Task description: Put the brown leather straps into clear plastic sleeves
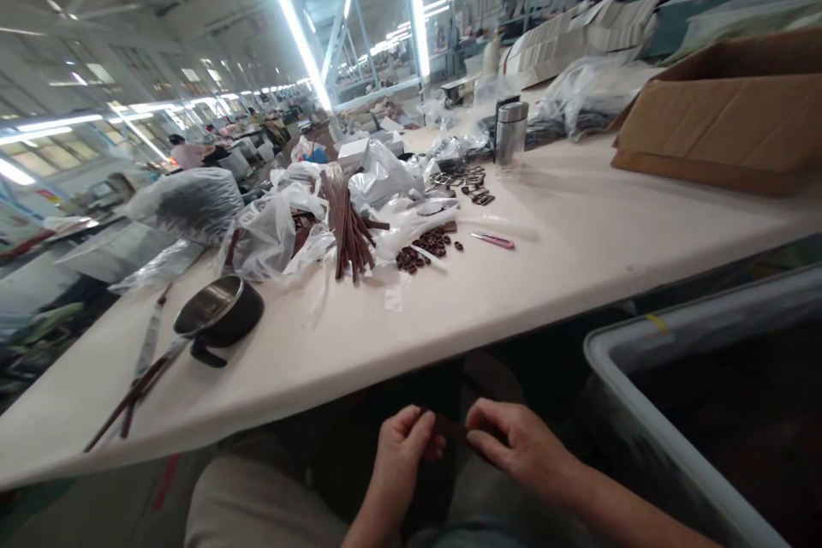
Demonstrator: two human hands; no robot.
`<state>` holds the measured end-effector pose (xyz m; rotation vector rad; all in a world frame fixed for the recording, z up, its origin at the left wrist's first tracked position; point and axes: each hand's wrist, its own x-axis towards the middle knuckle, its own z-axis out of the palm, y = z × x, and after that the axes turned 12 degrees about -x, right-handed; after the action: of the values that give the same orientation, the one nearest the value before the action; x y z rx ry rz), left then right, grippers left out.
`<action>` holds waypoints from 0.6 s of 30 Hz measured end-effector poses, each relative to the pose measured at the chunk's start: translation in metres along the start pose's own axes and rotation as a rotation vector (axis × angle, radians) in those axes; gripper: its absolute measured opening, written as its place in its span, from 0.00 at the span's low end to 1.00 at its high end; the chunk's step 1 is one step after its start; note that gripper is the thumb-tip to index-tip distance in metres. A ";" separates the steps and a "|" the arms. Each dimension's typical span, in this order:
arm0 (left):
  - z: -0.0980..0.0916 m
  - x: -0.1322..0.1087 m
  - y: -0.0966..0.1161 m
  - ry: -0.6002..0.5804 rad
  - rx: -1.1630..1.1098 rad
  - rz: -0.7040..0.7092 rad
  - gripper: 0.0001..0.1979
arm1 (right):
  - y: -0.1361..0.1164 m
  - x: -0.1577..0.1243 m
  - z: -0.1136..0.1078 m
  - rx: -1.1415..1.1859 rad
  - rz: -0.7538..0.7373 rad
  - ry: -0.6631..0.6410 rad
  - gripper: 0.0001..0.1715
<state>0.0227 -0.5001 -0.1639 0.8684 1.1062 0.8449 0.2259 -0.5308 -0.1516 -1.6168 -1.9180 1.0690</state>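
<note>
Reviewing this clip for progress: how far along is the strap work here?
Done: little can be told; a few straps lie apart beside a metal bowl on the white table. In hand: the left hand and right hand pinch one brown strap. Remaining: a bundle of brown straps and a heap of dark rings lie on the table.

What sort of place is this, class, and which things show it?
Probably a strap factory: brown straps and buckles lie on a long bench, with workers down the hall.

Strap bundle (347, 223) on table (514, 291); cardboard box (725, 116) behind, right.
</note>
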 end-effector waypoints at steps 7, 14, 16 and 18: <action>0.022 0.004 -0.001 0.041 -0.156 -0.076 0.25 | -0.007 -0.006 -0.009 -0.179 -0.185 0.243 0.09; 0.039 0.001 0.005 -0.040 -0.359 -0.165 0.24 | -0.001 -0.006 -0.021 -0.433 -0.426 0.486 0.11; 0.040 -0.001 0.008 -0.046 -0.391 -0.207 0.24 | -0.001 -0.007 -0.025 -0.507 -0.480 0.505 0.13; 0.041 -0.003 0.011 -0.051 -0.387 -0.223 0.24 | -0.001 -0.007 -0.027 -0.560 -0.492 0.501 0.15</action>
<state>0.0603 -0.5042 -0.1442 0.4330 0.9329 0.8096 0.2466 -0.5297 -0.1330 -1.3569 -2.1702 -0.0801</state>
